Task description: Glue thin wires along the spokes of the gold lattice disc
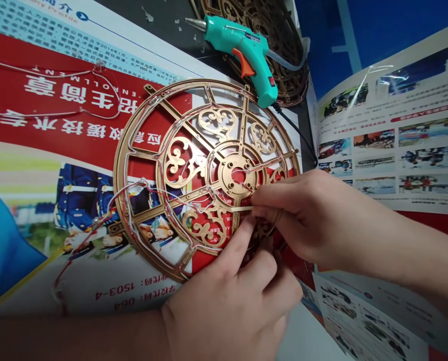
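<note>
A round gold openwork frame (240, 174), with rings, spokes and scroll ornaments, lies on a printed sheet. Thin red and white wires (159, 190) run along its rings and cross its left side. My right hand (310, 213) pinches a thin pale stick (242, 208), whose tip lies near the hub over a lower spoke. My left hand (231, 301) rests on the frame's near rim, its index finger reaching toward the stick and its other fingers curled. The lower right rim is hidden behind both hands.
A teal glue gun (239, 42) with an orange trigger lies behind the frame, its nozzle pointing left. Under it sits another ornate round frame (293, 80). Loose wire (58, 72) trails across the printed sheet (20, 215) at left. An open brochure (389, 145) stands at right.
</note>
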A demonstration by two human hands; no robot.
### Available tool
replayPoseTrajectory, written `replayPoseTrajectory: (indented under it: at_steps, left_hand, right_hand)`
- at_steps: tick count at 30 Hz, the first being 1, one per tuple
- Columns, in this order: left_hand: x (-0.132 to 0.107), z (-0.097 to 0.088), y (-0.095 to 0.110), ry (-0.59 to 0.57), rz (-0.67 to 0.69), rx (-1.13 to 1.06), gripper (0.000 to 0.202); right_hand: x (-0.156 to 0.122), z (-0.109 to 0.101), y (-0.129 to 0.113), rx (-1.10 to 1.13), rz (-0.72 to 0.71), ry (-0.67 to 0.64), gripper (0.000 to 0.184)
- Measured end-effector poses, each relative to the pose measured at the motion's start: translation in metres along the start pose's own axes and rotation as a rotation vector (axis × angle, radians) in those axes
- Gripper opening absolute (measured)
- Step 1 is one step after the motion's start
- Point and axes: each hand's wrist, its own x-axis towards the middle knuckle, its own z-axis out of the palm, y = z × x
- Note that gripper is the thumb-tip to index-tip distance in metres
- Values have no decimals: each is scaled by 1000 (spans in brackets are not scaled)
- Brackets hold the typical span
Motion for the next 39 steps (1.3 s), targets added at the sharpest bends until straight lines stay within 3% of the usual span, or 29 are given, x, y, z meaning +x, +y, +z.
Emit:
replayPoseTrajectory:
  at_steps: [5, 11, 23, 28, 39]
  left_hand:
    - [-3, 1, -2, 9, 23, 30, 45]
    - [-3, 1, -4, 4, 34, 62, 47]
    - [-1, 1, -3, 1, 14, 32, 46]
    - [1, 0, -1, 0, 30, 41, 45]
    - [-1, 3, -3, 9, 22, 15, 43]
  right_hand:
    - [-10, -4, 16, 211, -74, 49, 27]
    - [-25, -5, 32, 150, -65, 70, 25]
    - [-11, 2, 4, -41, -45, 62, 18]
    - [-13, -2, 3, -135, -4, 27, 18]
    - [-27, 0, 11, -16, 14, 94, 26]
